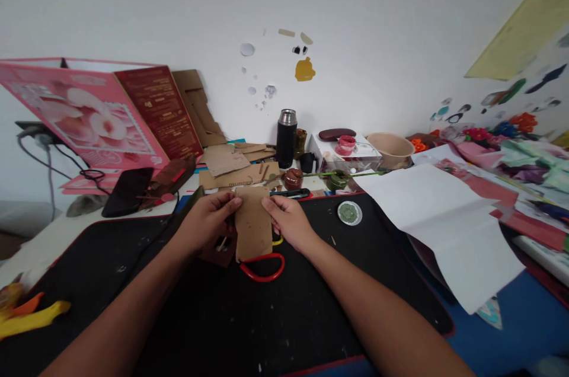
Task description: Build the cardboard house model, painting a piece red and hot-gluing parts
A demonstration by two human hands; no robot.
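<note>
A piece of brown cardboard [253, 224] is held upright between my two hands over the black mat [311, 312]. My left hand [217, 211] pinches its left edge near the top, thumb in front. On the opposite edge, my right hand [287, 220] grips with its thumb in front and fingers behind. Below the cardboard, a red scissor handle [263, 278] lies on the mat; the rest is mostly covered. Some dark brown object [217, 254] sits under my left hand, partly hidden. A small round lid with green paint [349, 213] lies right of my hands.
Cardboard scraps [224, 160], a black thermos [287, 137] and paint jars [293, 179] stand along the back. A pink box [89, 116] and a phone [128, 192] are at left. White paper [438, 217] and a beige bowl [391, 149] are at right.
</note>
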